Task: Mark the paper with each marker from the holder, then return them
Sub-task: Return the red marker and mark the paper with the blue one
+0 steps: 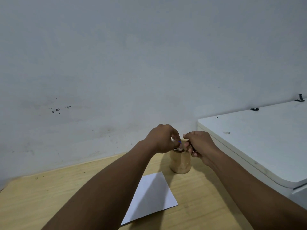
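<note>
Both hands up over the mouth of the holder [180, 163], close together, nearly touching. Left hand [163, 139] curled narrow, fingertips pinched on something with a blue tip [179, 141], most likely a marker, tip poking out toward the right hand. Right hand [198, 144] also curled in, fingers bent around something dark and thin at the rim; too blurred to tell exactly what. Holder directly beneath both hands, standing upright on the wooden surface [49, 196]. Paper [152, 198] flat, nearer the body than the hands, under the left forearm, no marks visible on it. White lidded box [257, 143] off beyond the right hand.

Probably drawing out or uncapping a marker. Best done with a straight upward pull, right hand steadying the holder so it stays put, cap kept in hand, then down and back to the paper
</note>
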`<state>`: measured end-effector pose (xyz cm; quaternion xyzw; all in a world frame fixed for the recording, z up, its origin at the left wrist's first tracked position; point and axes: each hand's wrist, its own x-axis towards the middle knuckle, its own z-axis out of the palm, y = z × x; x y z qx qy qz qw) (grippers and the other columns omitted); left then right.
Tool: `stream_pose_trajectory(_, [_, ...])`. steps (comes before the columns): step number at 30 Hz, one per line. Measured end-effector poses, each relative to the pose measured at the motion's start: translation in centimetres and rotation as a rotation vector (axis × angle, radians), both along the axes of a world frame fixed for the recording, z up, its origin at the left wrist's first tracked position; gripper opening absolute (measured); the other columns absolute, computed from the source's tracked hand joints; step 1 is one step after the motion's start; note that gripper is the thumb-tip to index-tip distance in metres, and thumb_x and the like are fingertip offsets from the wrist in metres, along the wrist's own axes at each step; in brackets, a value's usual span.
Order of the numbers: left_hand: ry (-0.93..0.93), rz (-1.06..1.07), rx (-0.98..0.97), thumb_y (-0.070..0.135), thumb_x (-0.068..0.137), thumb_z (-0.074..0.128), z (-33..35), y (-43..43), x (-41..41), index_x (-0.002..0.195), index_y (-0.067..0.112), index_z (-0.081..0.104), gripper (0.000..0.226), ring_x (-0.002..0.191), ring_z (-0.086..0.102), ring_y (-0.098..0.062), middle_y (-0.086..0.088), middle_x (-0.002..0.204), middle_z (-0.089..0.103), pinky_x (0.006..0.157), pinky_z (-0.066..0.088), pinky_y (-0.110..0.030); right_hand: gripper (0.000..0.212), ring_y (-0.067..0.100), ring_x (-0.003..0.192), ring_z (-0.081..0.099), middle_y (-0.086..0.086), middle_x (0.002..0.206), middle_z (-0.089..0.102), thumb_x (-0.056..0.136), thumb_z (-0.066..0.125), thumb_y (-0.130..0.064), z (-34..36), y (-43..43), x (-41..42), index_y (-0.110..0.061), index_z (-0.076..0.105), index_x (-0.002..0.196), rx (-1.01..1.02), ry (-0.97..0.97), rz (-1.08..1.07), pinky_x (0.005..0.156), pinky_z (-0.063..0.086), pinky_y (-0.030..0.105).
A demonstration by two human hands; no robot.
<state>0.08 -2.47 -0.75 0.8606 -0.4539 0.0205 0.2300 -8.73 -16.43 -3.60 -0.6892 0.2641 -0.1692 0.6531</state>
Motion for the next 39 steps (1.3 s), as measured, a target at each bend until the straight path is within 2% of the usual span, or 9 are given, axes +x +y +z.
stream_pose_trajectory(7, [0.17, 0.131, -0.428, 0.037, 0.086, 0.077, 4.6, 2.6, 1.1, 0.083, 0.019, 0.079, 0.019, 0.08, 0.071, -0.012, -0.001, 0.085, 0.08, 0.073, 0.054, -0.028, 0.026, 0.014, 0.037, 0.045, 0.005, 0.057, 0.059, 0.094, 0.059, -0.03, 2.4, 1.9, -0.3, -0.007, 0.068, 0.087, 0.045, -0.142, -0.11, 0.037, 0.029, 0.022])
stream_pose_trajectory(13, [0.459, 0.183, -0.691, 0.031, 0.092, 0.071, 7.6, 9.0, 1.3, 0.086, 0.011, 0.069, 0.021, 0.075, 0.067, -0.013, -0.01, 0.096, 0.08, 0.069, 0.046, -0.026, 0.073, 0.013, 0.036, 0.046, 0.007, 0.062, 0.066, 0.084, 0.055, -0.076, 4.1, 9.5, 1.0, -0.006, 0.072, 0.097, 0.395, -0.11, 0.295, 0.037, 0.024, 0.019])
stream_pose_trajectory(16, [0.514, 0.248, -0.609, 0.031, 0.094, 0.067, 5.9, 13.3, 1.3, 0.088, 0.011, 0.07, 0.021, 0.069, 0.058, -0.014, -0.004, 0.084, 0.076, 0.067, 0.041, -0.031, 0.06, 0.01, 0.034, 0.038, 0.004, 0.057, 0.059, 0.086, 0.06, -0.069, 2.9, 13.4, 2.6, -0.01, 0.065, 0.099, 0.678, -0.207, 0.305, 0.036, 0.02, 0.018])
stream_pose_trajectory(19, [0.478, 0.312, -0.476, 0.029, 0.097, 0.059, 2.9, 17.8, 1.0, 0.075, 0.014, 0.066, 0.028, 0.064, 0.052, -0.017, -0.004, 0.073, 0.067, 0.061, 0.037, -0.032, 0.033, 0.009, 0.033, 0.036, 0.002, 0.053, 0.055, 0.096, 0.064, -0.044, 1.3, 16.8, 3.9, -0.011, 0.061, 0.092, 0.759, -0.226, 0.252, 0.033, 0.02, 0.018])
stream_pose_trajectory(25, [0.639, 0.436, -0.51, 0.03, 0.106, 0.035, -3.0, 24.3, 0.4, 0.07, 0.016, 0.043, 0.04, 0.054, 0.044, -0.018, -0.001, 0.06, 0.044, 0.059, 0.031, -0.035, 0.021, 0.013, 0.041, 0.054, 0.006, 0.058, 0.063, 0.099, 0.061, -0.024, -1.8, 21.2, 5.4, -0.007, 0.063, 0.087, 0.678, -0.202, 0.361, 0.038, 0.036, 0.02])
stream_pose_trajectory(28, [0.6, 0.536, -0.52, 0.032, 0.106, 0.037, -5.1, 27.5, 0.9, 0.069, 0.015, 0.042, 0.041, 0.055, 0.047, -0.019, 0.004, 0.059, 0.047, 0.06, 0.033, -0.034, 0.016, 0.02, 0.046, 0.062, 0.012, 0.067, 0.062, 0.096, 0.06, -0.018, -2.6, 20.5, 5.6, -0.005, 0.065, 0.089, 0.527, -0.209, 0.404, 0.045, 0.039, 0.026])
stream_pose_trajectory(32, [0.395, 0.615, -0.223, 0.029, 0.1, 0.054, -7.9, 29.3, 0.9, 0.079, 0.008, 0.058, 0.03, 0.06, 0.056, -0.012, 0.015, 0.066, 0.059, 0.056, 0.039, -0.026, 0.018, 0.032, 0.065, 0.075, 0.017, 0.076, 0.07, 0.093, 0.058, -0.013, -4.3, 19.5, 5.5, -0.002, 0.072, 0.097, 0.236, -0.122, 0.507, 0.053, 0.05, 0.03])
stream_pose_trajectory(36, [0.292, 0.585, 0.09, 0.041, 0.083, 0.057, -10.5, 28.8, 1.1, 0.072, 0.022, 0.057, 0.022, 0.073, 0.058, -0.019, 0.006, 0.073, 0.063, 0.06, 0.04, -0.03, 0.007, 0.021, 0.046, 0.061, 0.015, 0.063, 0.065, 0.087, 0.074, -0.009, -6.9, 19.6, 5.4, -0.004, 0.071, 0.082, 0.042, -0.122, 0.482, 0.044, 0.044, 0.027])
stream_pose_trajectory(39, [0.242, 0.573, 0.095, 0.048, 0.072, 0.054, -11.5, 28.1, 0.6, 0.075, 0.021, 0.058, 0.028, 0.072, 0.059, -0.019, 0.008, 0.072, 0.063, 0.06, 0.045, -0.031, 0.012, 0.023, 0.043, 0.057, 0.015, 0.058, 0.064, 0.084, 0.077, -0.012, -8.6, 20.2, 5.5, -0.007, 0.07, 0.076, -0.019, -0.093, 0.468, 0.045, 0.042, 0.029])
